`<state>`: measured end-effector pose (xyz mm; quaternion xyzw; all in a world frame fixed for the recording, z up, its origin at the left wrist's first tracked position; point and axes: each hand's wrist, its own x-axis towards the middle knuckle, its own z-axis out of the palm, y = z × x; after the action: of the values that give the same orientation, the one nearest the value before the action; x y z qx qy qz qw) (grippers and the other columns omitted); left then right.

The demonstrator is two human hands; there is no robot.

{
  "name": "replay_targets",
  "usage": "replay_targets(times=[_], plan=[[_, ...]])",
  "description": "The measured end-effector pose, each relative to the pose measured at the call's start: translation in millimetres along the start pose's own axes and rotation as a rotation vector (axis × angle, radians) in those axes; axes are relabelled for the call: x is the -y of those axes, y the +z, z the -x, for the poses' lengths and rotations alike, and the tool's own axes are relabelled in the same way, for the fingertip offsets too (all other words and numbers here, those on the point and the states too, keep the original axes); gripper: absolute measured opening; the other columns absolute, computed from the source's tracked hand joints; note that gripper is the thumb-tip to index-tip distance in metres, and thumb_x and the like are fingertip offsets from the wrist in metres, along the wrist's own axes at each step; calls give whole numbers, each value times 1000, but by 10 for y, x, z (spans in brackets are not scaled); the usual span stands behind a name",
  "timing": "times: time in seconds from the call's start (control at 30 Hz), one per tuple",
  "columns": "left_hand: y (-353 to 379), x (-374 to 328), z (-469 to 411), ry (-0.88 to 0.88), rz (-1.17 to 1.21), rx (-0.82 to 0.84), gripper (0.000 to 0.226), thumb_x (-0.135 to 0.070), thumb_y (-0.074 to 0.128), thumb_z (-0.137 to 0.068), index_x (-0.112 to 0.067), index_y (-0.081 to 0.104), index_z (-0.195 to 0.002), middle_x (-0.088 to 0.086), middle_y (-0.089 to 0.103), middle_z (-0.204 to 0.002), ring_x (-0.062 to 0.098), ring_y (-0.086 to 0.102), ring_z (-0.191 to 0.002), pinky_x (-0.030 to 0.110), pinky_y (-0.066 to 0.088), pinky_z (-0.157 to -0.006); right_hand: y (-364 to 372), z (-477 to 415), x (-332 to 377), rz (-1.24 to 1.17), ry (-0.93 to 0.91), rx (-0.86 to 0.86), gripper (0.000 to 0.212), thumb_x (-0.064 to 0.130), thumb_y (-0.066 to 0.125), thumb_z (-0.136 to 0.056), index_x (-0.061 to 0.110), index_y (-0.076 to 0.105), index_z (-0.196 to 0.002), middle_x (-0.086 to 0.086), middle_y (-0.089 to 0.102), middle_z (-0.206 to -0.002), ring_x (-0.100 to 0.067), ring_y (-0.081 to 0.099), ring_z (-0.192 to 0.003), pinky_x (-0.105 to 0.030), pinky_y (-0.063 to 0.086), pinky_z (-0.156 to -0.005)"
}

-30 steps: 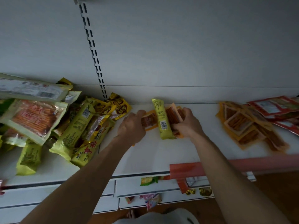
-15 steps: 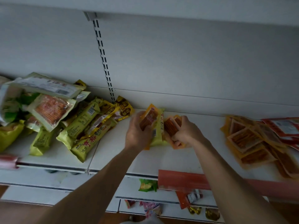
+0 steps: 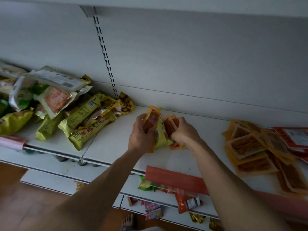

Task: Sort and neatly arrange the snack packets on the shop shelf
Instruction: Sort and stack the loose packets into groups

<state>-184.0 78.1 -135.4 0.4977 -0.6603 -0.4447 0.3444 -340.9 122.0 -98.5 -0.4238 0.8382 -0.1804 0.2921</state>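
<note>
Head view: at mid shelf, an orange packet is gripped by the left hand and an orange bunch by the right hand — a yellow-green packet is wedged between, long axes toward the back wall. The orange pile lies rightward, nearer the right hand.

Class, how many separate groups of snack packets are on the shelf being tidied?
3: a mixed heap at left, a central bunch gripped by left hand and right hand, an orange heap at right; more may be off-frame.
</note>
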Motion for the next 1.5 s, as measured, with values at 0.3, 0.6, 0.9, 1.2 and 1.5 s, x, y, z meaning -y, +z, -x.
replay_targets(times=[0.3, 0.6, 0.9, 1.2, 1.5], plan=[[46, -490, -23, 175, 175, -120, 49, -24, 60, -88, -39, 42, -131, 2, 62, -121, 31, 65, -97, 50, 57, -78, -163, 85, -362, -463, -114, -238, 55, 17, 62, -85, 30, 41, -134, 0, 61, -123, -22, 59, -100, -26, 42, -64], [1285, -951, 315, 267, 260, 235, 43, -42, 57, -87, -55, 42, -125, -23, 67, -95, 2, 65, -79, 18, 52, -68, -921, 634, -1340, -625, -141, -596, 59, 23, 56, -95, 29, 29, -148, 4, 54, -132, -14, 59, -111, -29, 56, -80], [2313, -1254, 570, 240, 52, 379, 51, -49, 49, -96, -41, 31, -143, -12, 61, -114, 8, 64, -87, 23, 47, -65, -1497, 987, -2295, -475, 33, -738, 45, 37, 53, -98, 29, 38, -139, 13, 61, -111, -18, 64, -95, -31, 46, -64], [2691, -1291, 535, 292, -357, 396, 66, -52, 37, -99, -27, 13, -155, 3, 29, -157, 28, 25, -143, 48, 25, -113, -1722, 495, -2341, -41, 135, -479, 70, 39, 56, -95, 23, 18, -153, -13, 35, -150, -32, 38, -137, -39, 40, -103], [2776, -987, 527, 490, -691, 408, 56, -55, 26, -100, -35, 21, -152, -5, 12, -162, 21, 7, -149, 45, 12, -118, -1377, 307, -2440, 278, -4, -519, 40, 34, 40, -101, 26, 48, -138, -3, 35, -152, -27, 24, -144, -43, 23, -116]])
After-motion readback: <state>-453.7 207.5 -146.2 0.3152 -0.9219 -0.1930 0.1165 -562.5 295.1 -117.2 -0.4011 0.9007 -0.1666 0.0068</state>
